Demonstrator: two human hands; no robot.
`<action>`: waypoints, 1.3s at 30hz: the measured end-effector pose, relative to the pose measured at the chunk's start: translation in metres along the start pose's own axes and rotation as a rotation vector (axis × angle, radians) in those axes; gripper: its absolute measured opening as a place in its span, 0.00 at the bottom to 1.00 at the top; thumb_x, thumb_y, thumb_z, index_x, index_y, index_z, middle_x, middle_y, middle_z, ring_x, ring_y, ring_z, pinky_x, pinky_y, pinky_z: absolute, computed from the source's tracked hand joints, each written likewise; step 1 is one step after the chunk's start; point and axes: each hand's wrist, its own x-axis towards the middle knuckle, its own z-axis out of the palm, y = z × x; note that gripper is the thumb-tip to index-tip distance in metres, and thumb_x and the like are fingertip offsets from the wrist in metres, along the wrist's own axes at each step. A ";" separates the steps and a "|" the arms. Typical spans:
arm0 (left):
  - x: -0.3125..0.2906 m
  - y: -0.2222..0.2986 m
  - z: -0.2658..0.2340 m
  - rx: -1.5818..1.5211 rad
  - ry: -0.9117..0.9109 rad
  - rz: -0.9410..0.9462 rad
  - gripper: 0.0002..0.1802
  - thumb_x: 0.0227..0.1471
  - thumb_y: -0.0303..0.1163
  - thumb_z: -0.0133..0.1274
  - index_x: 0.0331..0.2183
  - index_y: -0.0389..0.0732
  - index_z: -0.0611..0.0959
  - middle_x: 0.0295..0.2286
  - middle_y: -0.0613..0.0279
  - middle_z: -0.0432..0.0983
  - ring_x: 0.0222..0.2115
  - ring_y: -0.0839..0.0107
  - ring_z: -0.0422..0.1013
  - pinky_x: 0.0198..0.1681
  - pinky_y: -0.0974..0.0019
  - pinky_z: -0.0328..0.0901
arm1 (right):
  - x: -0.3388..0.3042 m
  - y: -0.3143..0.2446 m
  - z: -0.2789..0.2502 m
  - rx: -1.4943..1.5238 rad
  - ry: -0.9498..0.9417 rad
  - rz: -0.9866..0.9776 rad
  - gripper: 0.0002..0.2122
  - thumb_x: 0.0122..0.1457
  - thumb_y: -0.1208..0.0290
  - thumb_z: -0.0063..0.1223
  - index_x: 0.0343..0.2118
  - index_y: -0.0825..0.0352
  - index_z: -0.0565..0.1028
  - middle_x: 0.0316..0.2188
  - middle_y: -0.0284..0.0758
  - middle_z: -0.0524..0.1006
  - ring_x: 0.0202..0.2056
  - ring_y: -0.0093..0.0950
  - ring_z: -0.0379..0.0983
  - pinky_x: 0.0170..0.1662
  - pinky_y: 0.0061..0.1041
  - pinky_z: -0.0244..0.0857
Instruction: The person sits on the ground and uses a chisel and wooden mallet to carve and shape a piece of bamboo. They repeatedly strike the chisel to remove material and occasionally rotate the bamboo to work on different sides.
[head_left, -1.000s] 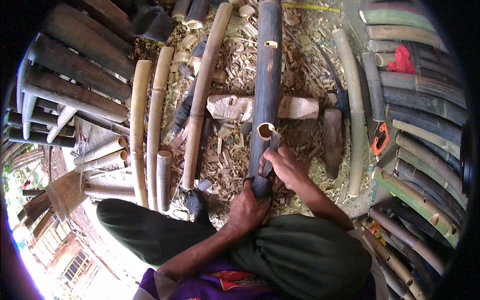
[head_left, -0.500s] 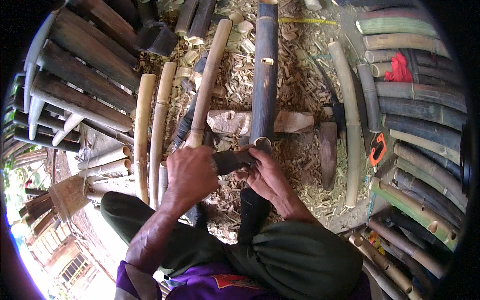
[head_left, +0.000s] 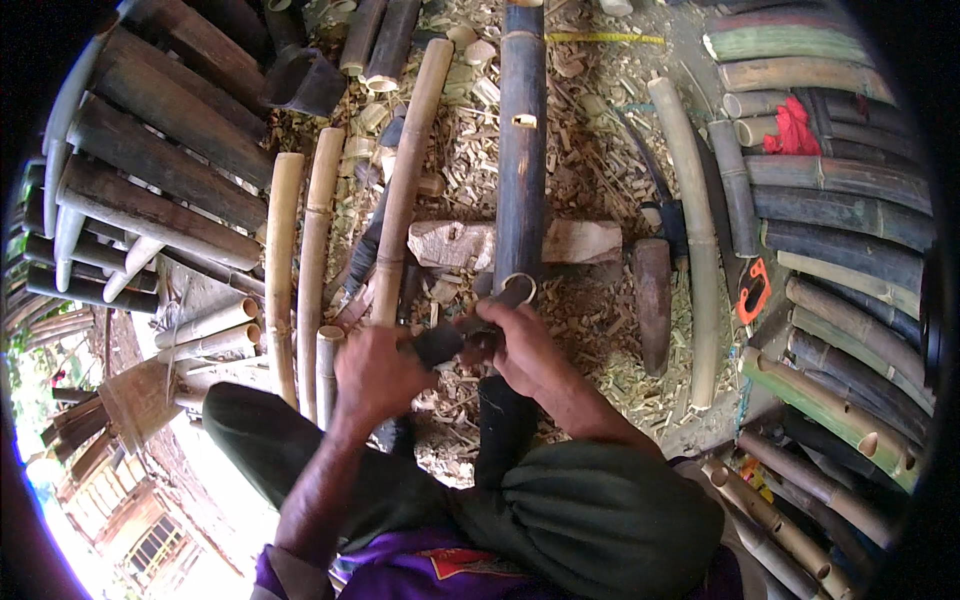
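Note:
My left hand (head_left: 378, 375) is closed round a dark, broad blade-like tool (head_left: 437, 345) that points toward my right hand. My right hand (head_left: 525, 345) pinches a dark, narrow piece (head_left: 514, 292) whose upper end lies at the near mouth of a long dark bamboo tube (head_left: 522, 180). The tube has a small cut hole in its upper side and rests across a pale wooden block (head_left: 585, 242). Between my hands the tool and the dark piece come close together; whether they touch is hidden by my right fingers.
Pale bamboo poles (head_left: 410, 180) lie left of the tube, and another pole (head_left: 690, 220) lies right of it. Wood shavings (head_left: 590, 330) cover the floor. An orange-handled saw (head_left: 752, 291) sits beside stacked bamboo (head_left: 850, 210) at right. Dark planks (head_left: 180, 130) are piled at left.
My left hand and the tool have shifted slightly down. The dark piece now shows more above my right thumb. The whole view has moved a little.

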 end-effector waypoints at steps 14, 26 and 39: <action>-0.027 0.032 -0.015 0.463 -0.532 0.700 0.14 0.50 0.40 0.61 0.28 0.37 0.86 0.26 0.49 0.82 0.30 0.53 0.81 0.34 0.51 0.75 | -0.040 0.049 -0.028 0.115 -0.096 -0.053 0.16 0.70 0.55 0.47 0.50 0.61 0.69 0.41 0.34 0.79 0.41 0.32 0.76 0.51 0.35 0.69; 0.059 0.151 0.096 0.047 -0.187 1.070 0.44 0.39 0.26 0.67 0.60 0.51 0.71 0.59 0.42 0.62 0.54 0.43 0.71 0.54 0.48 0.71 | -0.009 -0.058 -0.186 -1.734 0.339 -0.531 0.29 0.58 0.55 0.60 0.57 0.68 0.68 0.53 0.46 0.73 0.53 0.44 0.72 0.56 0.42 0.66; 0.067 0.139 0.100 -0.844 0.592 0.779 0.55 0.35 0.15 0.64 0.66 0.45 0.63 0.59 0.38 0.54 0.61 0.38 0.57 0.66 0.51 0.57 | 0.013 -0.156 0.000 -2.588 -0.249 -0.738 0.15 0.39 0.71 0.65 0.34 0.62 0.79 0.34 0.38 0.80 0.40 0.37 0.76 0.49 0.39 0.66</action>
